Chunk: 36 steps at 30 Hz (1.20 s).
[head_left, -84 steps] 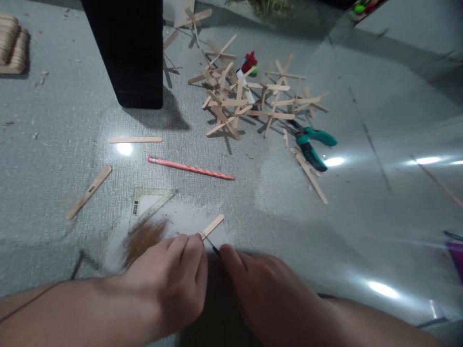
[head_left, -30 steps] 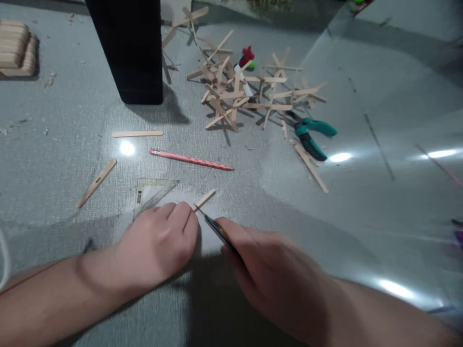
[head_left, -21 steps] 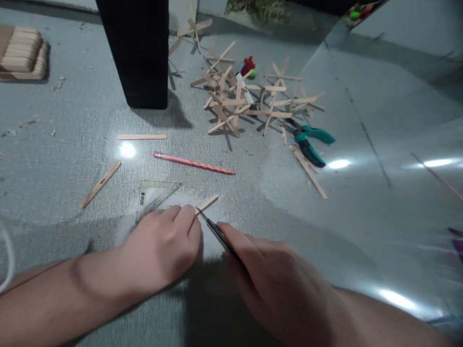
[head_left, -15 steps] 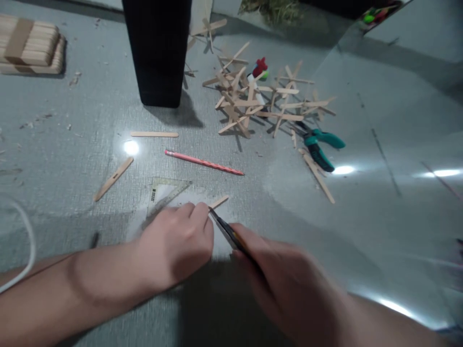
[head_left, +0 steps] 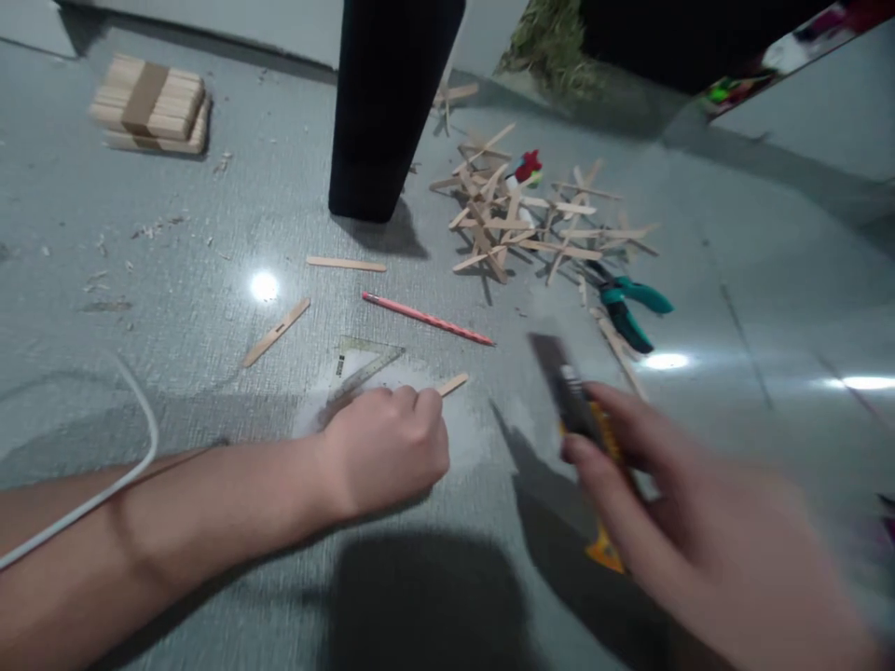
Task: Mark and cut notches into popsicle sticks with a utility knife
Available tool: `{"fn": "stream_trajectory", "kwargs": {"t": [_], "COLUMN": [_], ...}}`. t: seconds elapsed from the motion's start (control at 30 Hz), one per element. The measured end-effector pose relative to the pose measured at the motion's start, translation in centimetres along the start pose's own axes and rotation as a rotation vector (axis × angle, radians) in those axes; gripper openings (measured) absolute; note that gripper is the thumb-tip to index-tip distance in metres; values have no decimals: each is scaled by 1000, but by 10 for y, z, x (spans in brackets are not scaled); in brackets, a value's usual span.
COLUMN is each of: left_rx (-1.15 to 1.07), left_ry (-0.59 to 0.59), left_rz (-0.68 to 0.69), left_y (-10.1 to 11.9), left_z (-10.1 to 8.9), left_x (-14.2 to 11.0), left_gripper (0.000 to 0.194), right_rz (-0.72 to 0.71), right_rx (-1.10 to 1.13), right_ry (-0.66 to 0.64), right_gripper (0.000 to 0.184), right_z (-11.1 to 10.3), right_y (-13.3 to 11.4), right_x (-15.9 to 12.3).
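Note:
My left hand (head_left: 388, 443) is closed in a fist low over the floor, holding a popsicle stick (head_left: 454, 384) whose tip sticks out past the knuckles. Its fingertips are hidden from me. In my right hand (head_left: 671, 503), raised off to the right, is a yellow and black utility knife (head_left: 584, 410) with its wide blade pointing up and left, apart from the stick. A clear set square (head_left: 370, 368) lies just beyond my left hand. Farther out rests a pink pencil (head_left: 428, 320). A slotted popsicle stick (head_left: 277, 333) and a plain popsicle stick (head_left: 346, 265) lie to the left.
Crossed popsicle sticks (head_left: 489, 224) are heaped beyond the pencil, with teal-handled pliers (head_left: 633, 308) beside them. A tall black object (head_left: 381, 121) stands at the back. Bundled sticks (head_left: 150, 102) lie back left. A white cable (head_left: 132, 466) crosses above my left forearm. Wood scraps litter the floor.
My right hand has pulled the knife away from the stick, to the right and up. My left hand stays closed on the stick. The whole view has shifted.

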<state>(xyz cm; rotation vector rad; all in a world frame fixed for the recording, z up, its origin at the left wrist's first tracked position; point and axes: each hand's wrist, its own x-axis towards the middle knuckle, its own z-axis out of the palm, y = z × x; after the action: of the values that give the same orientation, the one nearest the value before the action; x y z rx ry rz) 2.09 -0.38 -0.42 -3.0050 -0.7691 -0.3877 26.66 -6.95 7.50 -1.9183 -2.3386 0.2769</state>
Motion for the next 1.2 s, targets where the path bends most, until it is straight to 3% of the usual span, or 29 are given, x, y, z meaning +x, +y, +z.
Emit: {"fn": "stream_trajectory", "kwargs": {"t": [0.07, 0.13, 0.23, 0.33, 0.67, 0.93, 1.03, 1.2], "left_rx": [8, 19, 59, 91, 139, -56, -65, 109], "left_ry": [31, 49, 79, 114, 121, 31, 78, 190], "left_rz": [-5, -26, -64, -82, -52, -103, -72, -43], "left_y": [1, 3, 6, 6, 7, -8, -8, 4], "left_z": [0, 0, -1, -3, -12, -13, -12, -10], "left_x": [-2, -2, -3, -2, 4, 4, 3, 1], "left_gripper": [18, 15, 16, 17, 22, 19, 20, 21], "right_rz": [-86, -100, -72, -22, -94, -117, -110, -122], "right_rx": [100, 105, 151, 217, 287, 290, 280, 299], "right_ry": [-25, -94, -98, -83, -2, 13, 1, 17], "right_gripper": [40, 40, 42, 37, 41, 41, 38, 38], "right_z": [18, 35, 48, 47, 53, 54, 52, 50], "right_y": [-11, -20, -27, -30, -24, -26, -27, -26], "right_x": [4, 3, -4, -7, -9, -6, -4, -5]}}
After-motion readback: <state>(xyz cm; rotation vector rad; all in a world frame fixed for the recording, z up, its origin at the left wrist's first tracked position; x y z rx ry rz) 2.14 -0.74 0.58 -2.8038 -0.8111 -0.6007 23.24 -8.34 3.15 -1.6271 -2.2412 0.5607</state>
